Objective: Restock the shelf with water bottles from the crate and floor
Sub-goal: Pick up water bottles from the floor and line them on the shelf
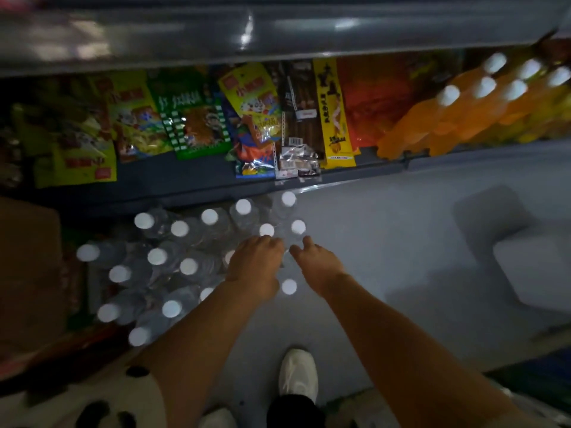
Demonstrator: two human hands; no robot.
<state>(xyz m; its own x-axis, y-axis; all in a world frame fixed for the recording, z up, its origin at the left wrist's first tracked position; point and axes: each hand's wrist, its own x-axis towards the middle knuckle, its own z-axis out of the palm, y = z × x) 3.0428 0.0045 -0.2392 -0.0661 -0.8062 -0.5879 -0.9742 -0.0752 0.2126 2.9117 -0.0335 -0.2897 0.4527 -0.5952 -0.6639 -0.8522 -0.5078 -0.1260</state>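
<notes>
Grey floor (386, 242) below the shelf (185, 189) carries bottles (173, 267) — left hand (255, 265) and right hand (318, 261) reach down among them, each grip's state unclear.

Small shop aisle, dim light. Low shelf (197, 186) packed with hanging snack packets (191, 118), barcode tags visible; orange drink bottles (457, 112) far right on same shelf. Many white-capped water bottles (173, 261) stand on grey floor (401, 230) below. Cardboard box (27, 267) left.

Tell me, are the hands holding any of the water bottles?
It cannot be told. Both the left hand and the right hand reach down among the water bottles by the shelf, but the fingertips are hidden and blurred.
</notes>
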